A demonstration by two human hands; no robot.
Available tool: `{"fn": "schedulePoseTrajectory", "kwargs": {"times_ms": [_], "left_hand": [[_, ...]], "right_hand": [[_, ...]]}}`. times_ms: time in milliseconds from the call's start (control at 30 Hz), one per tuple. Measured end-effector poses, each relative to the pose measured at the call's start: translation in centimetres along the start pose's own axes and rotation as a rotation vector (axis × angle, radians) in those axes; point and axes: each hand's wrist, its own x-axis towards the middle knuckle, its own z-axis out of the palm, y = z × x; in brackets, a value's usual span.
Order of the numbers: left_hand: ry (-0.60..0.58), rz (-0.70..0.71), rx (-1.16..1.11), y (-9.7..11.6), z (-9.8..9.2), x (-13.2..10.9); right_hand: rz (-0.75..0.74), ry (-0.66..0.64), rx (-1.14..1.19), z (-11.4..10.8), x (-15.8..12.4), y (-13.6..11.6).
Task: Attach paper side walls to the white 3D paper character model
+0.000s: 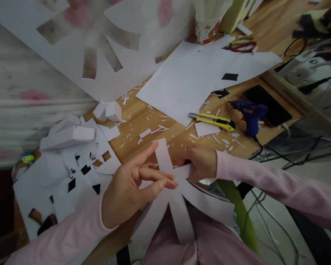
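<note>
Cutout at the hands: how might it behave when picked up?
The cutout is probably light for its size, as it looks made of paper or card. Its arms, being long and narrow, may bend or crease easily. Splayed in several directions, they should make rolling unlikely.

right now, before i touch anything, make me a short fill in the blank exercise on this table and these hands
1. The glue gun lies nearer the person's ____ hand.
2. The cutter knife has a black and ____ handle.
3. The scissors have one yellow loop and one ____ loop.
4. The paper cutout under the left hand is ____ in colour.

Missing words: right; yellow; red; white.
</note>
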Motion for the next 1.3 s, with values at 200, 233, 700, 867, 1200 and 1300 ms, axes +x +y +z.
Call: {"fn": "schedulePoseTrajectory", "kwargs": {"times_ms": [200, 233, 700, 867, 1200, 1300], "left_hand": [[-0.017, -0.003, -0.005, -0.3, -0.1, 0.3], [-0.019, 0.001, -0.012, -0.4, -0.1, 0.3], [-0.003, 0.491, 0.822, -1.8, -1.9, 1.4], [-0.355, 0.452, 1.368, -4.2, -2.1, 2.4], [-0.485, 0.410, 1.574, -5.2, -0.8, 4.5], [-0.460, 0.482, 1.510, -6.0, -0.4, 5.3]], "right_hand": [[0.008, -0.004, -0.005, -0.2, -0.1, -0.3], [0.014, 0.000, -0.013, -0.3, -0.2, -0.4], [0.005, 0.010, -0.060, -0.3, -0.1, -0.2], [-0.001, 0.011, -0.069, -0.2, 0.1, 0.0], [-0.012, -0.010, -0.097, -0.5, 0.5, 0.0], [-0.012, -0.015, -0.107, -0.7, 0.6, -0.2]]}}
